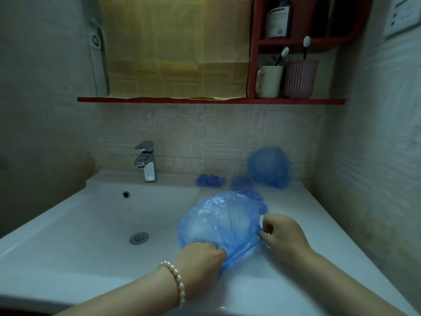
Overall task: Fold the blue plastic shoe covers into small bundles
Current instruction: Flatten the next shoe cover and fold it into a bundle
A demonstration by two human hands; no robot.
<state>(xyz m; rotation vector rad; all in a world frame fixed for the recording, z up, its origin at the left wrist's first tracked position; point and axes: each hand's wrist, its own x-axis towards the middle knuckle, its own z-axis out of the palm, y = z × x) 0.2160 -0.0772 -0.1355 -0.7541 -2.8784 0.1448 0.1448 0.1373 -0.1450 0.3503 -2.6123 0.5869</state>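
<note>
While my left hand (pixel 200 258) pinches the near edge of the puffed blue shoe cover (pixel 218 222), my right hand (pixel 282 236) pinches its right edge. It lies on the white counter (pixel 307 281), beside the sink basin (pixel 91 224). Behind it lie small folded bundles (pixel 210 180), and another puffed cover (pixel 270 166) stands near the wall.

White sink basin (pixel 68 224) lay left of the grip, drain (pixel 138 238) just left of it, overflow hole (pixel 126 194) further back. Chrome faucet (pixel 145 161) stood up-left. Red shelf (pixel 205 100) ran well above; cream mug (pixel 268 82) and pink ribbed cup (pixel 300 79) held toothbrushes, dark bottle (pixel 278 20) above.
</note>
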